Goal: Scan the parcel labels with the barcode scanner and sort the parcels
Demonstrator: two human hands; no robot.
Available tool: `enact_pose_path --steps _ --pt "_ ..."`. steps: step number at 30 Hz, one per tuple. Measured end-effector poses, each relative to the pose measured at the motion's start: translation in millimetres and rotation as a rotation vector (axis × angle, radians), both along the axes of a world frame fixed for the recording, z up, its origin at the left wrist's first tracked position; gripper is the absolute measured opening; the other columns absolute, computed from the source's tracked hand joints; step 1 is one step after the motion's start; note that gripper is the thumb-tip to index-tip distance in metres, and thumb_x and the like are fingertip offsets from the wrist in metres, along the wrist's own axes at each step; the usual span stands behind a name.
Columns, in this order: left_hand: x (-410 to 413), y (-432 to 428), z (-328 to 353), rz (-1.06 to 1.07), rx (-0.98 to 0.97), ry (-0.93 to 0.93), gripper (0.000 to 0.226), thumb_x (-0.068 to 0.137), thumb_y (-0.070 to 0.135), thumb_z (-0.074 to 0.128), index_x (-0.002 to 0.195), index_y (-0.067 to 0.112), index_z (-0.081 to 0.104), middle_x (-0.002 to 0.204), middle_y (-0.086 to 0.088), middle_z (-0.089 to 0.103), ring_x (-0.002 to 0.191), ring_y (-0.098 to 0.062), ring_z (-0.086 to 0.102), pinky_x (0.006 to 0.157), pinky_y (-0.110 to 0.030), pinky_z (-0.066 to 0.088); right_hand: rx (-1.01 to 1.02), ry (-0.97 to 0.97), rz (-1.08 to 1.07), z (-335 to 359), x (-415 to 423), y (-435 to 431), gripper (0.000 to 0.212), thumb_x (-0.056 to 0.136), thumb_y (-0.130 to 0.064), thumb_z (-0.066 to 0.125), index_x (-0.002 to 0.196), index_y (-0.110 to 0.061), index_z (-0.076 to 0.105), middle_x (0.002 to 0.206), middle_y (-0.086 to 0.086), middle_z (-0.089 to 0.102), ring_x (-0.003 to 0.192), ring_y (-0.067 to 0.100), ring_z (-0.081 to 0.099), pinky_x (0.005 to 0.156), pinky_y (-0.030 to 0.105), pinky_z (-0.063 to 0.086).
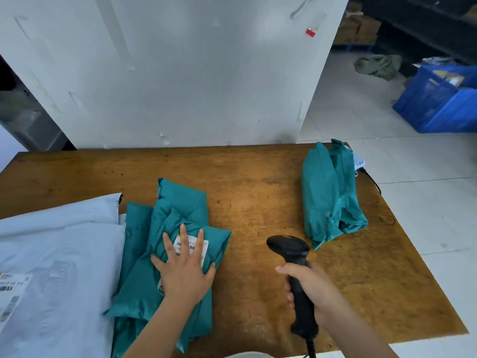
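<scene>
Teal parcel [219, 246] held flat under spread left hand [184, 275], label [191, 246] partly covered. Scanner [290, 249], right of parcel, gripped by right hand [312, 290]. Fingers [183, 236] to be cleared from label first.

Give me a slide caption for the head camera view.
Left hand flat on a labelled teal parcel; right hand grips the barcode scanner over a wooden table.

front: big white wall [180, 73], scuffed, small red sticker [310, 32] | below: brown wooden table [258, 174], worn top | right: pale floor tiles [426, 202], blue crate [433, 109], green cloth [378, 65] on floor | far right: brown boxes [361, 29], dark shelves [426, 24] | light: soft, even
</scene>
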State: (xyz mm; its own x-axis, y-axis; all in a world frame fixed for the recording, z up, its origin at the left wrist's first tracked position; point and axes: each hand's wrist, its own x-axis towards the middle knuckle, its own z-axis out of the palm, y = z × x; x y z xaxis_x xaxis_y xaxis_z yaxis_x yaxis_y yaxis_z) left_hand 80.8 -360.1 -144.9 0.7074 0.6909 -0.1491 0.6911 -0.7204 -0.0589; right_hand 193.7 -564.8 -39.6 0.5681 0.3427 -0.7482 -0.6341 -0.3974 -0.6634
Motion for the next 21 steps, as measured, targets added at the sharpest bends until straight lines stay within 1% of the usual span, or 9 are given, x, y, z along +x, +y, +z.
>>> enact_pose_path --steps 2,4,6,8,10,13,15,18,21 --pt "0 1 -3 -0.029 0.03 -0.035 0.093 0.058 0.064 0.07 0.139 0.024 0.047 0.149 -0.019 0.037 0.134 -0.049 0.024 0.097 -0.076 0.014 0.016 -0.007 -0.04 2 1 -5 0.016 0.083 -0.01 0.067 0.082 -0.005 0.053 0.051 0.008 0.05 0.04 0.018 0.045 0.043 0.026 0.037" --pt "1 2 -1 -0.044 0.069 -0.094 0.095 0.057 0.062 0.074 0.138 0.019 0.049 0.148 -0.024 0.034 0.138 -0.047 0.019 0.106 -0.07 -0.005 0.025 -0.014 -0.062 3 2 -10 0.016 0.083 -0.01 0.067 0.081 -0.005 0.053 0.051 0.008 0.05 0.04 0.017 0.045 0.043 0.026 0.036" --pt "5 0 5 -0.05 0.078 -0.142 0.093 0.061 0.062 0.07 0.139 0.016 0.047 0.149 -0.026 0.031 0.144 -0.042 0.006 0.107 -0.065 -0.013 0.03 -0.016 -0.091 3 2 -14 0.017 0.082 -0.011 0.068 0.082 -0.005 0.052 0.052 0.008 0.05 0.04 0.017 0.045 0.042 0.025 0.037" --pt "15 -7 13 -0.071 0.074 -0.18 0.086 0.068 0.062 0.057 0.14 0.015 0.045 0.15 -0.027 0.029 0.146 -0.039 0.001 0.108 -0.064 -0.012 0.04 -0.017 -0.127 4 5 -18 0.019 0.081 -0.011 0.069 0.084 -0.005 0.051 0.053 0.008 0.05 0.039 0.017 0.046 0.042 0.026 0.037" --pt "30 -17 20 -0.126 0.061 -0.205 0.082 0.073 0.061 0.042 0.139 0.012 0.046 0.149 -0.028 0.031 0.142 -0.041 0.014 0.109 -0.064 -0.008 0.051 -0.021 -0.155 5 8 -24 0.019 0.082 -0.012 0.069 0.084 -0.005 0.052 0.053 0.009 0.05 0.039 0.017 0.046 0.041 0.026 0.037" --pt "67 -40 29 -0.196 0.025 -0.213 0.079 0.078 0.06 0.035 0.138 0.011 0.047 0.148 -0.028 0.033 0.14 -0.042 0.022 0.108 -0.065 0.003 0.072 -0.024 -0.178 7 17 -37 0.018 0.082 -0.012 0.069 0.083 -0.005 0.052 0.053 0.009 0.05 0.04 0.017 0.046 0.042 0.025 0.038" --pt "96 -60 40 -0.212 -0.036 -0.215 0.074 0.085 0.059 0.033 0.144 0.015 0.038 0.154 -0.025 0.021 0.144 -0.04 0.013 0.11 -0.064 0.003 0.071 -0.022 -0.199 9 27 -50 0.019 0.081 -0.012 0.07 0.084 -0.005 0.053 0.054 0.009 0.05 0.04 0.017 0.046 0.042 0.025 0.039" --pt "138 -93 48 -0.255 -0.192 -0.164 0.073 0.092 0.057 0.033 0.151 0.019 0.011 0.159 -0.019 -0.004 0.147 -0.035 -0.008 0.113 -0.059 -0.008 0.06 -0.03 -0.224 12 50 -73 0.02 0.081 -0.011 0.07 0.082 -0.005 0.052 0.053 0.009 0.05 0.038 0.018 0.046 0.042 0.025 0.038" --pt "175 -124 52 -0.282 -0.328 -0.18 0.074 0.093 0.057 0.034 0.15 0.017 0.01 0.159 -0.017 -0.001 0.147 -0.033 0.0 0.117 -0.053 0.001 0.061 -0.027 -0.225 16 77 -98 0.019 0.081 -0.01 0.069 0.08 -0.004 0.051 0.053 0.01 0.049 0.037 0.018 0.044 0.042 0.025 0.038"
